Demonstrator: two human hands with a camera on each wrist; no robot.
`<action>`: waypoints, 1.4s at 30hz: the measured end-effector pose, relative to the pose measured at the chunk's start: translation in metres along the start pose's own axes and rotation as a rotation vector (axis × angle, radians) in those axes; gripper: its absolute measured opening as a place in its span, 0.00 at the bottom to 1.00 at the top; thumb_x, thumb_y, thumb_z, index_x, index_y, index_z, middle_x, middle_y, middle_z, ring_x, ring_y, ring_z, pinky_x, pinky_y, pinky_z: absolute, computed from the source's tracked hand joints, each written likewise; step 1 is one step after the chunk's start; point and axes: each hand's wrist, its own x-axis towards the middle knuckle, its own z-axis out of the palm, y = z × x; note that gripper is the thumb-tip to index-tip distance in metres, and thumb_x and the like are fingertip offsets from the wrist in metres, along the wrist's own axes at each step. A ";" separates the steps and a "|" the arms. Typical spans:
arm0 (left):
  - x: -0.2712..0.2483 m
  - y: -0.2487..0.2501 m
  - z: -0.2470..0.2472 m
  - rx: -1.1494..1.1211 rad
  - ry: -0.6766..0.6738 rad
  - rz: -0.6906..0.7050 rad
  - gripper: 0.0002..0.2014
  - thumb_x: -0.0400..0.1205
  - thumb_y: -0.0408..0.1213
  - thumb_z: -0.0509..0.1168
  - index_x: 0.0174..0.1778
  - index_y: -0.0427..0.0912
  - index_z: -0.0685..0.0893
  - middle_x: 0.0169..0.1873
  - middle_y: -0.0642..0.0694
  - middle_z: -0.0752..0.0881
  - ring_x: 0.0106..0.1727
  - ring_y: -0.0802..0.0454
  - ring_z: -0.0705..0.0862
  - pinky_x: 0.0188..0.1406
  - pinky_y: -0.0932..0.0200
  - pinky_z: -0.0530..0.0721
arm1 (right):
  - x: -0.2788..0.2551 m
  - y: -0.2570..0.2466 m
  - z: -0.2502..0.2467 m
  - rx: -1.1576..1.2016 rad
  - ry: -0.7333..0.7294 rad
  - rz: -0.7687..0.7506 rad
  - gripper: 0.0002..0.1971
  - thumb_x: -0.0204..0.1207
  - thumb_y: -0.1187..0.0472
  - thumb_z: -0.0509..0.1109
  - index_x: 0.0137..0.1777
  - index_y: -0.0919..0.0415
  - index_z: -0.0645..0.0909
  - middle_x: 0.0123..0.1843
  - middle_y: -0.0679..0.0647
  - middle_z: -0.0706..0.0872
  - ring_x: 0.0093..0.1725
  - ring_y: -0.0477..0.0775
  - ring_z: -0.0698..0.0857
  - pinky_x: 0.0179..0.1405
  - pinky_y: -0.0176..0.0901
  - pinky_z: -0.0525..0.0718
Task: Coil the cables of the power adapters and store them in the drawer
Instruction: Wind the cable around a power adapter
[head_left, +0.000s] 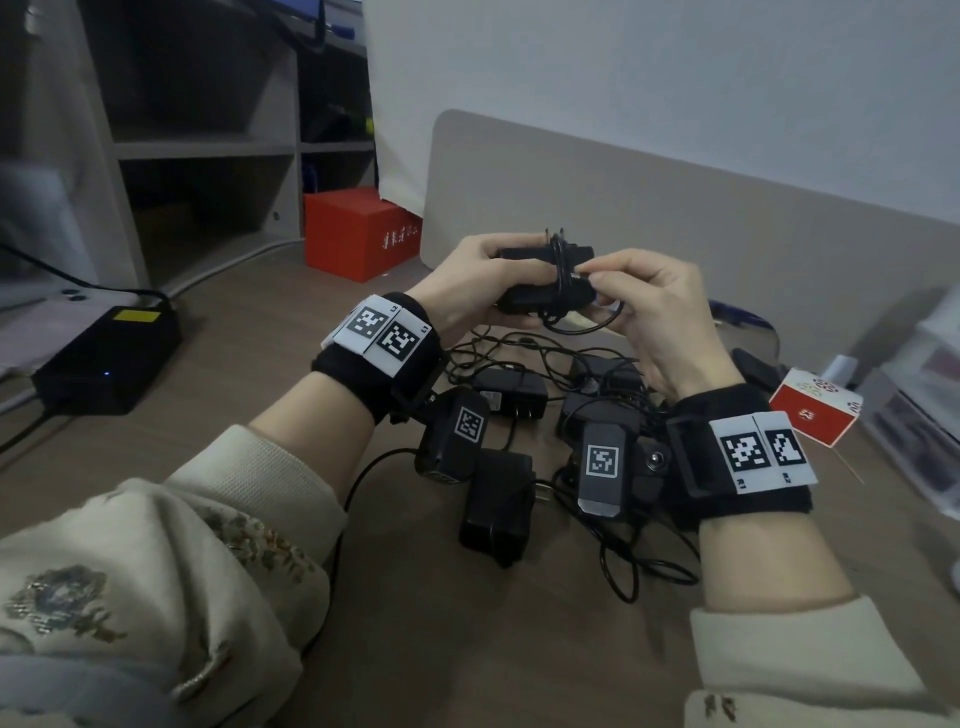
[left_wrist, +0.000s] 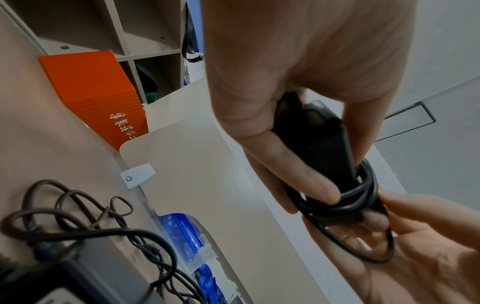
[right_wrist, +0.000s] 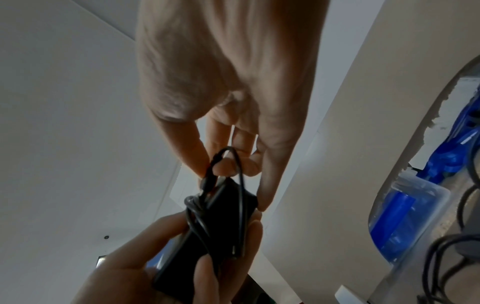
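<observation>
My left hand (head_left: 470, 283) wraps around the adapter (head_left: 545, 278), held up above the desk (head_left: 249, 332). Its cable (head_left: 560, 283) loops around the middle. Just right, my right hand (head_left: 657, 312) pinches the cable's end.

In the middle of the frame, both hands hold one adapter (head_left: 545, 278) above the surface (head_left: 441, 623). Below it, more adapters (head_left: 511, 397) and cords (head_left: 623, 566) lie on the surface. A box (head_left: 358, 234) sits upper left, against the divider (head_left: 675, 218).
</observation>
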 end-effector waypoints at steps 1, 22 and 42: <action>0.000 0.000 0.000 0.009 -0.013 0.000 0.17 0.82 0.29 0.69 0.66 0.44 0.84 0.47 0.45 0.88 0.42 0.54 0.89 0.33 0.59 0.88 | 0.000 0.000 0.000 -0.021 -0.007 -0.004 0.12 0.76 0.75 0.67 0.39 0.62 0.88 0.38 0.58 0.87 0.40 0.53 0.84 0.57 0.73 0.84; -0.001 0.000 0.002 -0.027 -0.005 0.028 0.15 0.83 0.31 0.67 0.65 0.45 0.85 0.49 0.44 0.88 0.43 0.53 0.89 0.38 0.56 0.90 | 0.000 -0.002 0.009 -0.078 0.111 -0.041 0.11 0.75 0.71 0.74 0.35 0.56 0.84 0.32 0.49 0.88 0.37 0.55 0.86 0.40 0.53 0.89; -0.004 0.003 0.011 -0.084 -0.004 -0.114 0.17 0.83 0.36 0.63 0.67 0.40 0.84 0.54 0.40 0.86 0.46 0.51 0.87 0.34 0.60 0.86 | 0.005 0.002 0.007 -0.209 0.107 -0.140 0.12 0.74 0.65 0.76 0.32 0.51 0.82 0.29 0.50 0.74 0.35 0.54 0.72 0.36 0.47 0.75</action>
